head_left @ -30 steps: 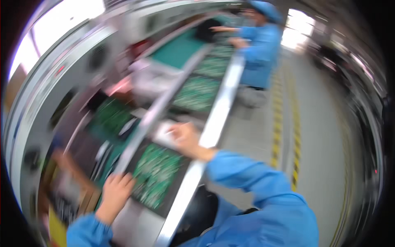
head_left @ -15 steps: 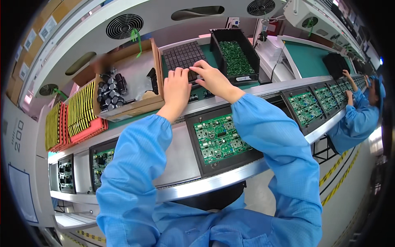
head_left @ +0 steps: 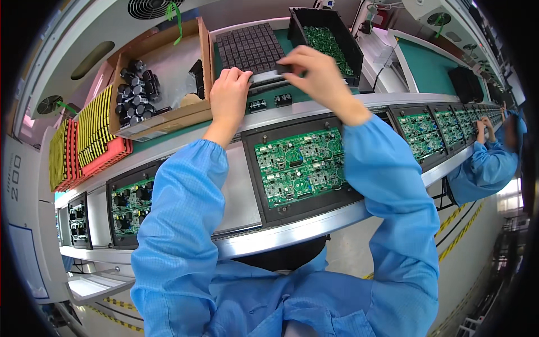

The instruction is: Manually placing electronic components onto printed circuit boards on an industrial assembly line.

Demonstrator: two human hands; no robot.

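Since half a second ago, both hands have stayed at the grey component tray, the view having tightened on them. Right hand: grip pinched on a small dark component, held just above the tray's near edge. Left hand: fingers curled down, fingertips touching the tray's near-left corner; grip not closed on any item.

Surroundings: two small black parts lie on the green mat just in front of the tray. Black bin of green boards stands just right of the tray. Cardboard box with black cylindrical capacitors sits left of it; beyond that, stacked yellow-and-red trays.

Below the hands, a green circuit board in a black carrier lies on the conveyor line, partly covered by the right blue sleeve. Further carriers run left and right along the line.

Counter: long, light grey, curving through the frame. A second person in blue works at the far right. Floor shows yellow hazard striping.
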